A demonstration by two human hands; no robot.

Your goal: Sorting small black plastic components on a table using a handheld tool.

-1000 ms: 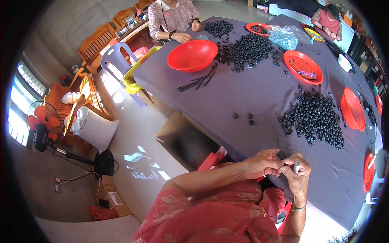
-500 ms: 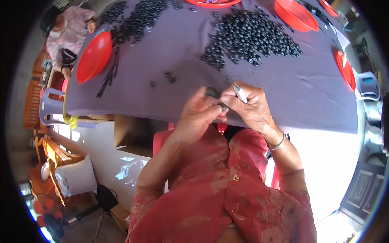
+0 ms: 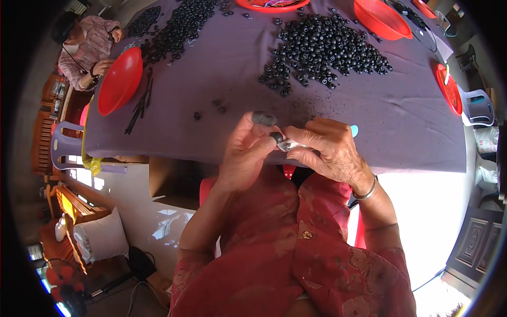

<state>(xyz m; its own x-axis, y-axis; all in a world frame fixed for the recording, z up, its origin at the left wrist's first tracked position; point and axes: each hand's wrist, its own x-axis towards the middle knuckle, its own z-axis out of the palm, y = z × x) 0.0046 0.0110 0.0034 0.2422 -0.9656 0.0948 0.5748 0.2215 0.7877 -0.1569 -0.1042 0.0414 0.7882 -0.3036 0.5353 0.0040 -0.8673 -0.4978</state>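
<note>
My left hand [image 3: 242, 156] pinches a small black round part [image 3: 276, 137] between its thumb and forefinger. A dark covering [image 3: 263, 118] wraps that forefinger's tip. In my right hand [image 3: 332, 148] is a small trimming knife, its metal blade [image 3: 285, 145] against the black part and its pale blue end [image 3: 354, 130] sticking out behind the fingers. Most of its handle is hidden in the palm. Just beyond my hands, a few loose black parts [image 3: 197, 115] lie on the purple-grey tablecloth [image 3: 174, 124].
Ahead spreads a large heap of black parts [image 3: 327, 47], with another pile [image 3: 182, 26] farther left. Red baskets [image 3: 383, 21] and a red bowl [image 3: 120, 82] stand around the table. Black strips [image 3: 141, 103] lie beside the bowl. Another person [image 3: 87, 47] sits at the far left.
My right hand has turned over, bringing the knife from pointing upward to the black part in my left hand. My left hand has shifted slightly left.
</note>
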